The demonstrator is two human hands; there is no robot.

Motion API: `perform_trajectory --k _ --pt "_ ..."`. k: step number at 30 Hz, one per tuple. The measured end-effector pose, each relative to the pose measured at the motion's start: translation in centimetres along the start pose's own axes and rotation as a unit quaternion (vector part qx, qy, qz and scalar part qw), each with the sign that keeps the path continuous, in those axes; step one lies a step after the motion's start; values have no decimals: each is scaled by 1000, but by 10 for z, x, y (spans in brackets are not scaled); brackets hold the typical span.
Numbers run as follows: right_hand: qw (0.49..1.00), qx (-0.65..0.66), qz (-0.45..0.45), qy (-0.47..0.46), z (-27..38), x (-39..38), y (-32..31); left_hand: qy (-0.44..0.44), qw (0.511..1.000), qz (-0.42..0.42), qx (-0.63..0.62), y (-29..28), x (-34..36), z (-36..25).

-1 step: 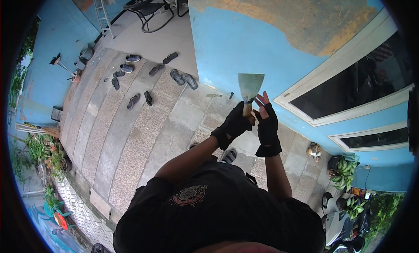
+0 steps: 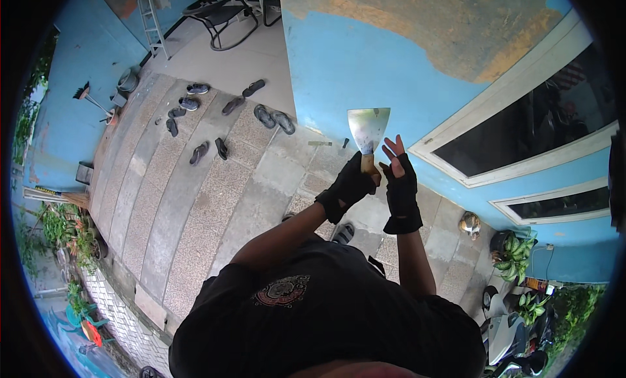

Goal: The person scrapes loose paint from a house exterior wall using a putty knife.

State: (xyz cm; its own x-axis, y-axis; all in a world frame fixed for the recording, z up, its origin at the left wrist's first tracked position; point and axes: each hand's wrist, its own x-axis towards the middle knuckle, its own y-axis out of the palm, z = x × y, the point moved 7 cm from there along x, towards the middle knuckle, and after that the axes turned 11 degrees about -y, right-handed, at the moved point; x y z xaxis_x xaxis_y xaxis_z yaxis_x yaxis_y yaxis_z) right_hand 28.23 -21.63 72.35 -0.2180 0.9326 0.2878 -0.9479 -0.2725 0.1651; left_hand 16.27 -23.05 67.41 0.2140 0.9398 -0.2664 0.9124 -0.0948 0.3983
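Observation:
In my left hand (image 2: pixel 355 184), wearing a black fingerless glove, is a putty knife (image 2: pixel 369 127) gripped by its wooden handle. Its wide metal blade points up and away from me, catching the light. Just right of the handle, my right hand (image 2: pixel 401 179) is raised in a matching glove, its bare fingertips spread and nothing held. A small gap separates those fingers from the blade. Ahead stands a blue wall (image 2: pixel 352 65) with a large patch of brownish bare plaster (image 2: pixel 437 26) where the paint is gone.
White-framed windows (image 2: pixel 469 176) run along the wall on the right. Several sandals (image 2: pixel 222 148) lie on the tiled floor (image 2: pixel 215 195) to the left. A cat (image 2: pixel 469 225) sits near a potted plant (image 2: pixel 515 254). A ladder (image 2: pixel 151 23) and a black chair (image 2: pixel 222 16) stand at the back.
The putty knife's blade has shifted slightly left and turned, so its face looks brighter. My right hand has moved a little away from it to the right.

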Motion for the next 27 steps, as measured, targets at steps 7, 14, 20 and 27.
perform_trajectory --k 7,14,20,27 --pt "973 222 -66 -4 -13 -7 58 -79 972 221 8 -30 -40 -39" --pt "889 454 -47 31 -28 -6 132 -134 973 149 -111 -115 -29 -74" --pt "839 540 -65 -14 -34 -5 152 -187 900 392 -32 -107 -51 -66" --pt "881 421 -214 25 -35 -26 140 -28 986 164 -3 -153 -21 -90"
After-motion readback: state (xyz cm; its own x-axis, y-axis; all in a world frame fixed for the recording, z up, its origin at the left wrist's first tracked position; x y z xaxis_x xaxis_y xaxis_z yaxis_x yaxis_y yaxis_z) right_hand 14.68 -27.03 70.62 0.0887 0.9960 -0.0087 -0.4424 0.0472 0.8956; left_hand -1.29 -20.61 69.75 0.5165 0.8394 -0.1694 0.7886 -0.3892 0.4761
